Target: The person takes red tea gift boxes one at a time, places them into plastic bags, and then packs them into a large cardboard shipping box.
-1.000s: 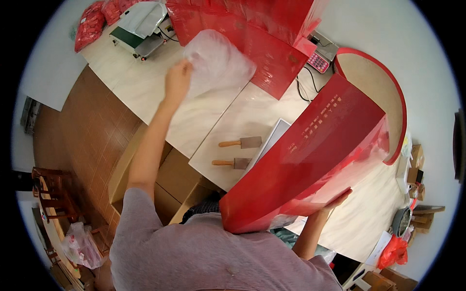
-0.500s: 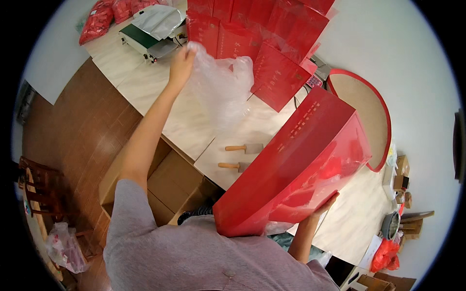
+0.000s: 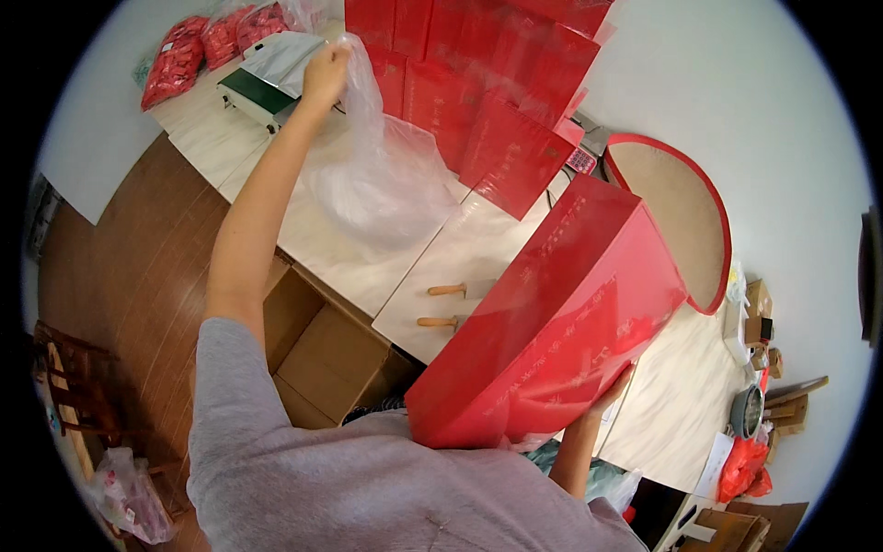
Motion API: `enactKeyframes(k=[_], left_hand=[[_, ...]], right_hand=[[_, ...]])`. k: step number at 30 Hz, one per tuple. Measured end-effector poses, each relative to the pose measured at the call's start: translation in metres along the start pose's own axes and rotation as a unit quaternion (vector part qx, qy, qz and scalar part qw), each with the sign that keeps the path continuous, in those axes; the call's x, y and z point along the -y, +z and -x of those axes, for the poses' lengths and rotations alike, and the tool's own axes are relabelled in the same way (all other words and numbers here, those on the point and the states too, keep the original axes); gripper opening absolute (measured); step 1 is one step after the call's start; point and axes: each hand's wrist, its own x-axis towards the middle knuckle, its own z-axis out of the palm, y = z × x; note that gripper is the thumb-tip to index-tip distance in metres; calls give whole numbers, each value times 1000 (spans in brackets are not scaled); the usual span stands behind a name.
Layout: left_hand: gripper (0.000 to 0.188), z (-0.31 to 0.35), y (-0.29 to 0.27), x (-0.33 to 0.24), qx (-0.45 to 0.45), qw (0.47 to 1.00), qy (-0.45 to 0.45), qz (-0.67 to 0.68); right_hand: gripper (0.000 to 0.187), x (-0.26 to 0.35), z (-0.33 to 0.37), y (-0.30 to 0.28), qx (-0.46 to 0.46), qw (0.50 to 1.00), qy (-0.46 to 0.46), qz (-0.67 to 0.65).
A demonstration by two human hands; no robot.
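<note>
My left hand [image 3: 325,74] is raised over the far part of the table, its fingers closed on the top of a clear plastic bag [image 3: 391,179]. The bag hangs loosely and spreads over the tabletop. A long, glossy red box [image 3: 543,313] with small light printing leans slantwise against my body. My right hand [image 3: 612,391] holds its right side from below, the fingers mostly hidden by the box. Beyond the box lie two small scrapers [image 3: 448,289] with wooden handles, their blades partly covered by it.
Red boxes [image 3: 441,101] in clear wrapping are stacked at the back of the table [image 3: 644,432]. A machine with a green belt [image 3: 253,97] and bags of red pieces [image 3: 175,64] stand far left. An open cardboard carton [image 3: 322,359] sits below the near edge. A red-rimmed tray [image 3: 676,207] leans on the wall.
My left hand has moved up and to the left with the plastic bag, which now trails lower and wider over the table. The red box has shifted slightly in my right hand.
</note>
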Motion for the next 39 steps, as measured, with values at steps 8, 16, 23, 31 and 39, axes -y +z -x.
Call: enactKeyframes(k=[8, 16, 23, 31, 39], left_hand=[[30, -1, -44, -15, -2, 934, -107, 340], [36, -26, -170, 153, 232, 555, 54, 797], [34, 205, -90, 279, -29, 824, -421, 377], [35, 313, -16, 267, -61, 910, -353, -208], [61, 374, 56, 97, 262, 964, 28, -17]], right_hand=[[62, -22, -3, -1, 71, 996, 42, -25], [64, -46, -7, 29, 114, 988, 101, -14], [64, -37, -14, 30, 141, 986, 93, -7], [64, -36, -25, 21, 125, 985, 86, 77], [65, -8, -7, -6, 48, 992, 39, 111]])
